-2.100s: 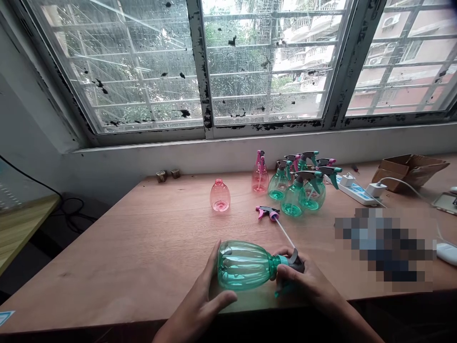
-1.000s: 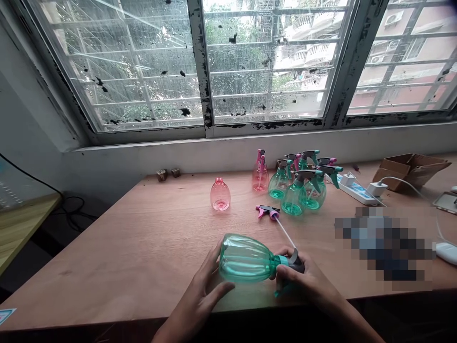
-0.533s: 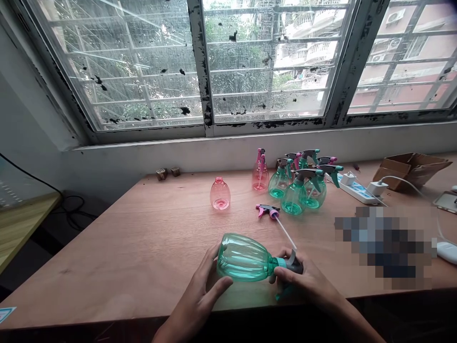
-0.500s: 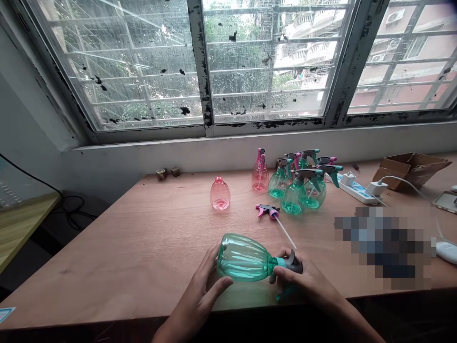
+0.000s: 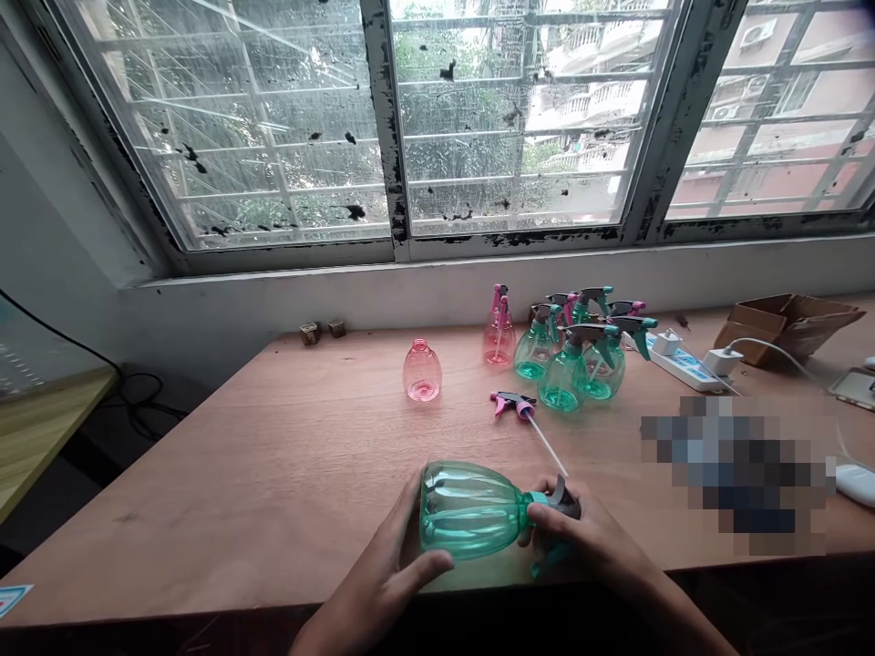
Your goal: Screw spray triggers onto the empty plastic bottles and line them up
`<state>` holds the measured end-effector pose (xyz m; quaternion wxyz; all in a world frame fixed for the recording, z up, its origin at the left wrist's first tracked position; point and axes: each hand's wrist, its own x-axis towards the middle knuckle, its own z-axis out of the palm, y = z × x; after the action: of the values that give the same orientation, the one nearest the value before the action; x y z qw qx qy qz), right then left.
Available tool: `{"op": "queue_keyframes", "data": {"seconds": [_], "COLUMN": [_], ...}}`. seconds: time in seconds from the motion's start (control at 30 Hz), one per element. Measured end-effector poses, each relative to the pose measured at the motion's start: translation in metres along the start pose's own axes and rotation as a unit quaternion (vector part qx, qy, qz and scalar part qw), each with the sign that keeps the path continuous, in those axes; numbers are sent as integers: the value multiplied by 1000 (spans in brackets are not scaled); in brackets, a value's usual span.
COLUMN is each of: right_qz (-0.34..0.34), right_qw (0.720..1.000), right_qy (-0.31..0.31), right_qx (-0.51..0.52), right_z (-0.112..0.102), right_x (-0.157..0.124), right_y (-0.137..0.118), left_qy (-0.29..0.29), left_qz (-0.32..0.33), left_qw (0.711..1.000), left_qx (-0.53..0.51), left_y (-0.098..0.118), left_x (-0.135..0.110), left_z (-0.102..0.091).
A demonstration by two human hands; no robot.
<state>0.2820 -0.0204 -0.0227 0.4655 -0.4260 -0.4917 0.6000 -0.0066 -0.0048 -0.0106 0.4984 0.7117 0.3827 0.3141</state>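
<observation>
A clear green spray bottle [image 5: 471, 510] lies on its side between my hands above the table's front edge, its base to the left and its spray head to the right. My left hand [image 5: 400, 556] is cupped round the base, thumb below and in front, fingers behind. With thumb and fingers, my right hand [image 5: 574, 528] grips the neck and dark spray head; some of those fingers are hidden. Beyond the bottle lies a loose pink-and-black spray head [image 5: 514, 404] with a white tube. An uncapped pink bottle [image 5: 422, 372] stands upright farther back.
Several green spray bottles [image 5: 561, 381] cluster at the back, beside a pink spray bottle [image 5: 499, 337]. To their right are a power strip [image 5: 684, 363], an open cardboard box [image 5: 786, 323] and a white mouse [image 5: 856, 483]. Two small brown blocks [image 5: 310, 333] sit by the wall.
The green bottle's base end has dipped a little and its body has swung slightly towards me. My left thumb has moved slightly down and right. The right hand has hardly moved.
</observation>
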Motion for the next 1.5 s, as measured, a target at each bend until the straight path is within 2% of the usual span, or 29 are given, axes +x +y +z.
{"op": "queue_keyframes", "data": {"seconds": [0.17,0.37,0.47,0.57,0.7,0.83,0.97,1.07,1.17,1.33,1.4,1.5], "right_qz": [7,5,-2,-1,3,-5,-23,-14,-6,-6,-6,-5], "right_qw": [1000,1000,1000,1000,1000,999,999,999,999,1000,1000,1000], "right_qy": [-3,-20,-17,-11,4,8,3,-2,-4,-2,2,1], "right_qx": [11,2,7,11,25,35,26,37,35,21,17,16], "right_z": [-1,2,2,0,-1,0,-1,-1,-2,-3,-3,-3], "right_x": [0,-2,0,2,2,0,-1,-1,0,4,4,2], "right_y": [-2,-1,0,0,1,4,7,6,3,-1,-1,0], "left_qy": [8,-10,-6,-20,-4,-18,-6,-29,-51,-13,-15,-33], "left_qz": [44,8,-6,16,52,42,19,8,33,93,106,108], "left_qw": [998,999,999,999,999,999,998,996,996,991,990,993], "left_qx": [-37,-52,-47,-46,-7,-18,-57,-83,-59,95,90,28], "left_y": [8,0,2,11,18,14,8,8,9,3,0,1], "left_x": [-1,-1,0,0,-2,-2,-2,-1,1,2,2,2], "left_z": [7,0,0,4,8,4,0,-1,-1,-1,-1,1]}}
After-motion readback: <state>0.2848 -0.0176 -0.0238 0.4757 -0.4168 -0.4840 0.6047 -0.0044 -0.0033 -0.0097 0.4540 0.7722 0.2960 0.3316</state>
